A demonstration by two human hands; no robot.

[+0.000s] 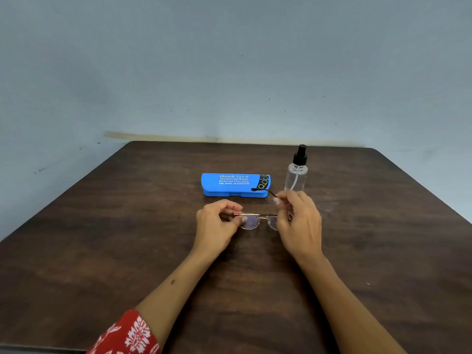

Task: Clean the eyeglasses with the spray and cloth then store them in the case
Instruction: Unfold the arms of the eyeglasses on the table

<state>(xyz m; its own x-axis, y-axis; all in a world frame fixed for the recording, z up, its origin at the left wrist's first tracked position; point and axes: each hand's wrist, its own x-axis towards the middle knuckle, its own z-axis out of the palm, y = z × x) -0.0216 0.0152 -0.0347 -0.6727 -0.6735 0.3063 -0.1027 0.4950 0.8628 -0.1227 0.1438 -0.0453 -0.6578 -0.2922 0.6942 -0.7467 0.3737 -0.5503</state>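
Observation:
Thin metal-framed eyeglasses hang just above the middle of the dark wooden table, held between both hands. My left hand pinches the frame's left end at the hinge. My right hand grips the right end and holds that temple arm, whose dark tip sticks out toward the case. A closed blue case with white print lies just behind the glasses. To its right stands a clear spray bottle with a black nozzle, upright. No cloth is in view.
The table's back edge meets a pale grey-blue wall. Bare wood lies to the left and right of the hands and toward the near edge.

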